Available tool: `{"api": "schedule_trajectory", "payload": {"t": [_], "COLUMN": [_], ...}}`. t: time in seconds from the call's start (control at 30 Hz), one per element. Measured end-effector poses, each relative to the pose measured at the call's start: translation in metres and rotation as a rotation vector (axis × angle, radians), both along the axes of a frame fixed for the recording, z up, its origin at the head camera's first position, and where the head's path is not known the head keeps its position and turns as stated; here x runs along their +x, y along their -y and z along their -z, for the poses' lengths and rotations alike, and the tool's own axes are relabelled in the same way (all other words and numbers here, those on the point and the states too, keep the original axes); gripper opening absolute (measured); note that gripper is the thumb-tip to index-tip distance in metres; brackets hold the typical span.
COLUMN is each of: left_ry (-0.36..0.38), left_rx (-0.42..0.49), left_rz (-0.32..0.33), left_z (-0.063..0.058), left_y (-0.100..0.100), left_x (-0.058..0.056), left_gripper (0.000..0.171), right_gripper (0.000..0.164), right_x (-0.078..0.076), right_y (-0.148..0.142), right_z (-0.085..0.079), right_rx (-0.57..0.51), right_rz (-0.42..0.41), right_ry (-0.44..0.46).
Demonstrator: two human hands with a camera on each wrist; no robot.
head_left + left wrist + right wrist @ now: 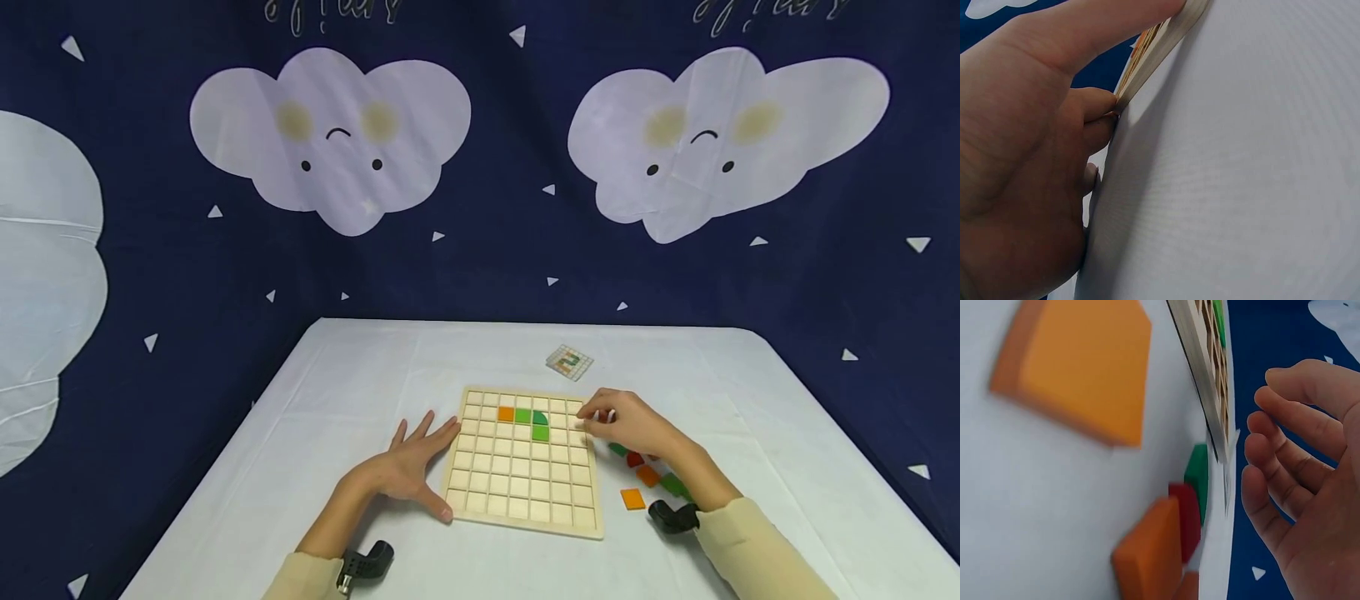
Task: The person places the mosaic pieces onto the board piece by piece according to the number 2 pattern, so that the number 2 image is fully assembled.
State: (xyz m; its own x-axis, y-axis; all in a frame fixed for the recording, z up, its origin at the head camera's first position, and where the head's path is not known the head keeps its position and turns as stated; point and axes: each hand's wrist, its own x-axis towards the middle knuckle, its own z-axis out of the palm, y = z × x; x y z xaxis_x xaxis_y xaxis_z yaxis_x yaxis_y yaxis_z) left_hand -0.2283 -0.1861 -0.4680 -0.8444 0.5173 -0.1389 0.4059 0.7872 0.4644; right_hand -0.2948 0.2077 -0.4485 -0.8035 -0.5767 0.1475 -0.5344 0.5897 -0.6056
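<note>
Table (262,467): white-covered.
Gridded board (518,485): on it, between my hands.
Left hand (408,472): spread, touching the board's left edge.
Right hand (630,420): loosely curled near the board's right edge, nothing visibly held.
Card (570,362): beyond the board.
Tiles (522,415): four on the board, others loose rightward.

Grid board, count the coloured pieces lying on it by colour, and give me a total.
Orange square: 1
Light green squares: 2
Dark green rounded piece: 1
Total: 4
</note>
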Motion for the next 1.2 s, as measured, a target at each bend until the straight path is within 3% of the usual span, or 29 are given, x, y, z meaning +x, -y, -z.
{"api": "schedule_trajectory", "payload": {"t": [0.47, 0.93, 1.2], "left_ry": [-0.002, 0.013, 0.014], "left_rx": [0.012, 0.006, 0.001], "left_rz": [0.002, 0.003, -0.005], "left_z": [0.002, 0.001, -0.001], "left_y": [0.003, 0.002, 0.001], "left_x": [0.001, 0.000, 0.000], "left_gripper": [0.136, 0.136, 0.137], "right_gripper": [0.019, 0.021, 0.021], "right_x": [0.006, 0.017, 0.018], "right_y": [-0.031, -0.064, -0.074], "right_z": [0.002, -0.004, 0.003], "right_rx": [0.036, 0.057, 0.067], "right_rz": [0.105, 0.129, 0.137], "right_ry": [-0.007, 0.008, 0.021]}}
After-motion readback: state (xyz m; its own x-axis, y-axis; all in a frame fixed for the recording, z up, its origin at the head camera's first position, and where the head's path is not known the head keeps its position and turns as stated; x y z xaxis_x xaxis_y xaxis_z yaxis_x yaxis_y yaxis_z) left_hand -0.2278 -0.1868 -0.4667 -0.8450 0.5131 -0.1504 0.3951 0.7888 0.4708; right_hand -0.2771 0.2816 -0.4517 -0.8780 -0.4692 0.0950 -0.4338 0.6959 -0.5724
